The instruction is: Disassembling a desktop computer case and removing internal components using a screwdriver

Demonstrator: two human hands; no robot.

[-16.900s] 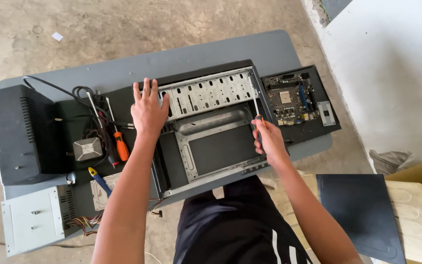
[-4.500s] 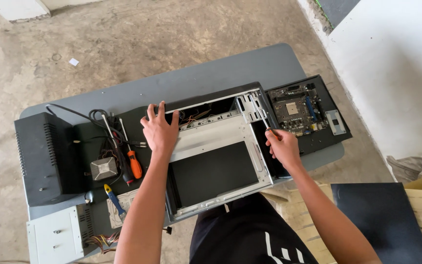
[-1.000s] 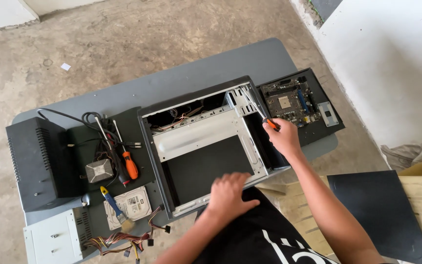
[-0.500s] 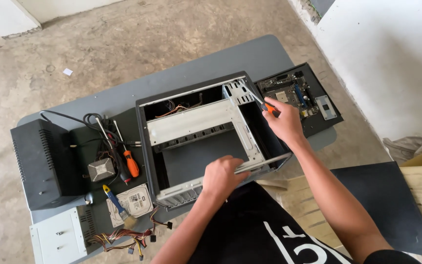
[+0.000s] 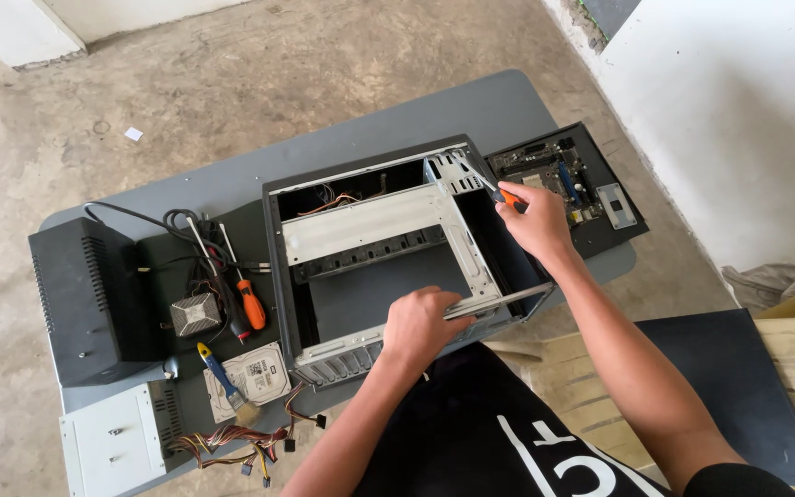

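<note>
Left hand [image 5: 423, 324] reaches in from the bottom, forearm angled up and right, fingers curled over the near rim of the case [image 5: 388, 253], gripping the metal edge. Right hand [image 5: 534, 221] comes from the lower right, arm stretched diagonally across, wrist bent down at the case's right wall. Its fingers are closed round a small screwdriver [image 5: 499, 190] with an orange handle, shaft pointing up-left toward the metal bracket at the case's far right corner.

The case sits mid-table [image 5: 397, 120], open side up, bare metal tray and drive bay visible inside, a few wires at the back. It looks tilted, near edge lifted under the left hand, though hard to be sure.

Right of the case, touching or just beside it: a motherboard [image 5: 568, 175] on a black panel. Left of the case: an orange-handled screwdriver [image 5: 248, 299], a heatsink fan [image 5: 195, 316], black cables, a brush [image 5: 221, 379] lying across a hard drive [image 5: 255, 368]. Far left: a black box [image 5: 89, 294] standing upright. Bottom left: a power supply [image 5: 112, 451] with a bundle of coloured wires. A dark side panel [image 5: 738, 387] lies on a plastic chair at lower right, well apart from the table. Concrete floor all round.
</note>
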